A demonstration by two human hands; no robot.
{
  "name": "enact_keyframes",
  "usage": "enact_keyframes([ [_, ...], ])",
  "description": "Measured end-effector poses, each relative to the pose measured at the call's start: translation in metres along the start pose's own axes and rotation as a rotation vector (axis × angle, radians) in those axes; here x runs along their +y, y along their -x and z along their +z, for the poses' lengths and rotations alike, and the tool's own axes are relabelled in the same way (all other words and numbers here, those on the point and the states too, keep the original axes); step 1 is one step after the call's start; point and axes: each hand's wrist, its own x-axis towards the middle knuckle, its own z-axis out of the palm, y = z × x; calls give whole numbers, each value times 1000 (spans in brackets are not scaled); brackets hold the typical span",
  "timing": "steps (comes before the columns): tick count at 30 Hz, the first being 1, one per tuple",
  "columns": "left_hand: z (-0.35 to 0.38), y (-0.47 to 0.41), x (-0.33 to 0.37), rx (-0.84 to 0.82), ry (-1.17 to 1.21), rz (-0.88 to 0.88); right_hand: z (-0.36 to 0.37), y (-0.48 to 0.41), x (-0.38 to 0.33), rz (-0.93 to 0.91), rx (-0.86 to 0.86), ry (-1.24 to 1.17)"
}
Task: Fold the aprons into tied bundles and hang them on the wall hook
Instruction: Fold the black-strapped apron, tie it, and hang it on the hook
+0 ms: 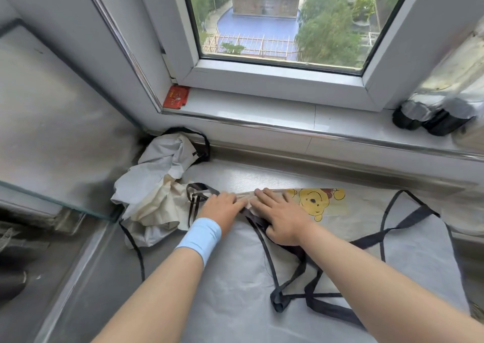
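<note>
A pale apron (235, 277) with a yellow cartoon bear print (315, 201) lies spread flat on the metal counter in front of me. Its long black straps (301, 272) loop loosely over the cloth. My left hand (222, 206), with a light blue wristband, and my right hand (280, 217) lie side by side, fingers straight, pressing down on the apron's far folded edge. A crumpled heap of white and cream aprons (157, 185) with black straps sits to the left, in the corner. No wall hook is in view.
A window sill (262, 112) with a chrome rail runs behind the counter. On it are a red card (176, 96) at left and foil-wrapped pipes (440, 109) at right. A glass panel edge (52, 201) borders the counter's left side.
</note>
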Motion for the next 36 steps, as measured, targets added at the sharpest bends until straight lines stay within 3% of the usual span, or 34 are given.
enact_keyframes([
  [5,3,5,-18,-64,-87,-74,8,4,8,-37,23,-28],
  [8,-1,3,-15,39,-112,-110,9,2,4,-25,39,-55],
  [11,-5,0,-5,107,63,-102,5,-5,-2,65,95,-217],
  [13,-9,-5,-1,98,240,-206,2,-11,-4,131,172,-336],
  [15,-9,-13,-3,76,257,-204,-1,-15,-2,172,216,-392],
  [19,-2,-27,-7,46,323,-269,1,-19,6,157,208,-334],
  [23,0,-44,-11,24,238,-331,0,-25,6,246,365,-372],
  [27,-10,-57,-26,-146,452,-353,-14,-37,16,340,314,-250],
  [31,-23,-61,-44,-126,646,-292,-26,-46,26,359,273,-171],
  [34,-27,-65,-50,-100,413,-297,-25,-51,26,391,366,-111],
  [36,-22,-66,-45,57,182,-309,-20,-50,22,384,458,-69],
])
